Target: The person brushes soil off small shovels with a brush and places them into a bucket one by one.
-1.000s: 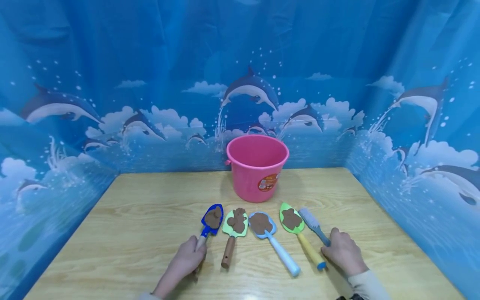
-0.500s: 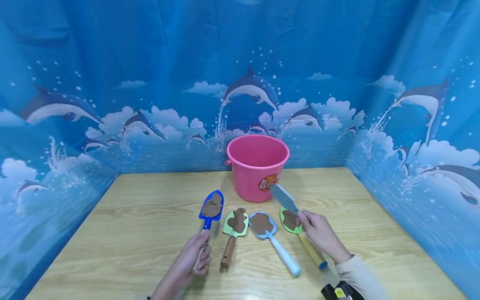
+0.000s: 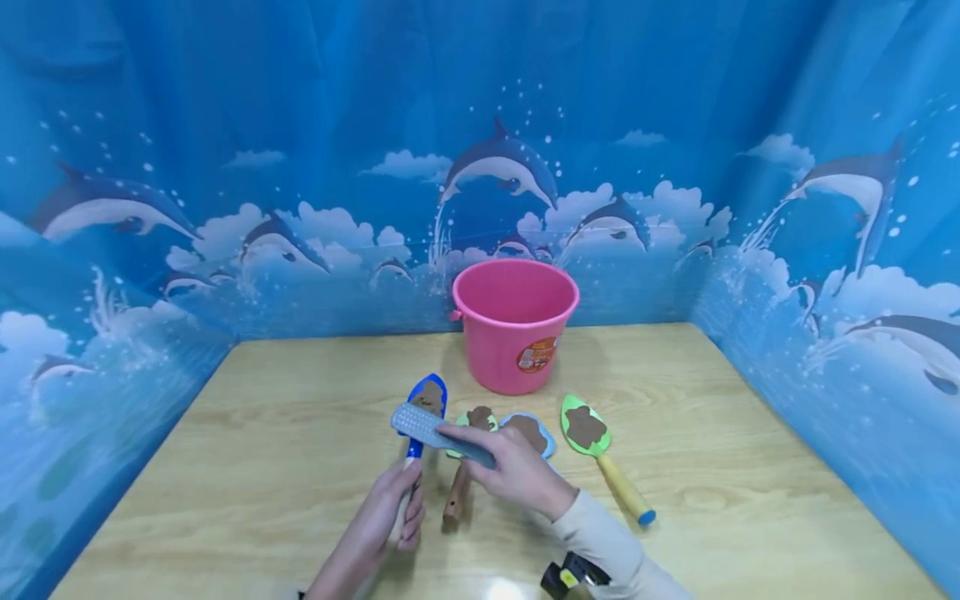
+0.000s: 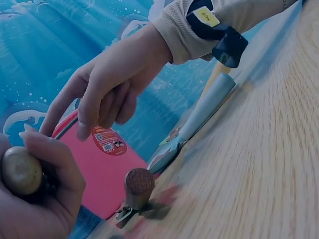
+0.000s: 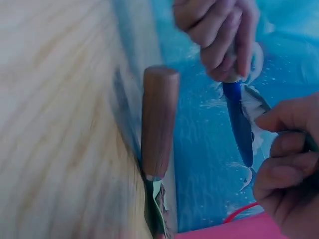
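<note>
Left hand with fingers curled round the handle of a blue shovel above the table, right hand's fingers gripping a grey brush across its brown clump, bristle contact hard to tell, pale-blue shovel partly hidden.

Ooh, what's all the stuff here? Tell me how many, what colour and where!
Bucket: one, pink, back of table
Sticker: one, orange-red, bucket's front
Blue shovel: one, dark blue, in left hand
Wooden-handled shovel: one, light green and brown, on table
Light-blue shovel: one, on table, partly hidden
Leaf-shaped shovel: one, green and yellow, on table's right
Heaps: four, brown, one per shovel
Brush: one, grey-blue, in right hand
Table: one, pale wood
Dolphin backdrop: one, blue and white, behind and both sides
Sleeve: one showing, beige, right arm
Hands: two, left, right
</note>
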A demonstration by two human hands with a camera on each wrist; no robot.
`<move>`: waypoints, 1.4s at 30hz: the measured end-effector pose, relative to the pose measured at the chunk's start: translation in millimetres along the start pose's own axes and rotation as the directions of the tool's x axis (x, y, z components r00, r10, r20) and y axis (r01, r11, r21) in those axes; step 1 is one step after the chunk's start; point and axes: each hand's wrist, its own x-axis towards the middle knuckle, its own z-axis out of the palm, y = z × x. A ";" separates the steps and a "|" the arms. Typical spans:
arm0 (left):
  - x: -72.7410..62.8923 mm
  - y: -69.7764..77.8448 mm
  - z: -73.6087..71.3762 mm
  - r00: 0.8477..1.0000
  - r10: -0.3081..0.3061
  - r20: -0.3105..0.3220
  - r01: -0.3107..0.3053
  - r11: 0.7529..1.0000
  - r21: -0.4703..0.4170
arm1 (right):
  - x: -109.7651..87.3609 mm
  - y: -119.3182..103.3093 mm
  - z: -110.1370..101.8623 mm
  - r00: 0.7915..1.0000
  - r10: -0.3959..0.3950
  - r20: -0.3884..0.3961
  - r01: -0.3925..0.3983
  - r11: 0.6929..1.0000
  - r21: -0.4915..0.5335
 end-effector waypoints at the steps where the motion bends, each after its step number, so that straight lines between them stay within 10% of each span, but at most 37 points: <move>1: 0.2 0.7 0.2 1.000 0.002 -0.003 -0.002 1.000 0.006 | 1.7 0.0 1.2 0.999 -0.033 0.006 0.033 0.998 -0.056; 7: -0.2 5.0 -0.5 1.000 0.004 -0.024 -0.003 0.999 0.035 | 9.4 2.2 1.3 0.980 -0.197 -0.032 0.175 0.926 -0.335; 14: -4.0 7.0 -0.6 0.999 0.006 -0.040 -0.005 0.999 0.046 | 9.7 3.0 3.1 0.948 -0.312 -0.056 0.268 0.882 -0.388; 30: -5.0 3.3 5.2 0.996 -0.007 -0.092 0.021 0.988 0.155 | 12.5 21.2 7.0 0.952 -0.209 -0.225 0.124 0.932 -0.339; 42: -11.3 2.7 9.7 0.986 0.034 -0.164 0.014 0.961 0.278 | 18.5 13.7 7.1 0.960 -0.222 -0.173 0.145 0.917 -0.371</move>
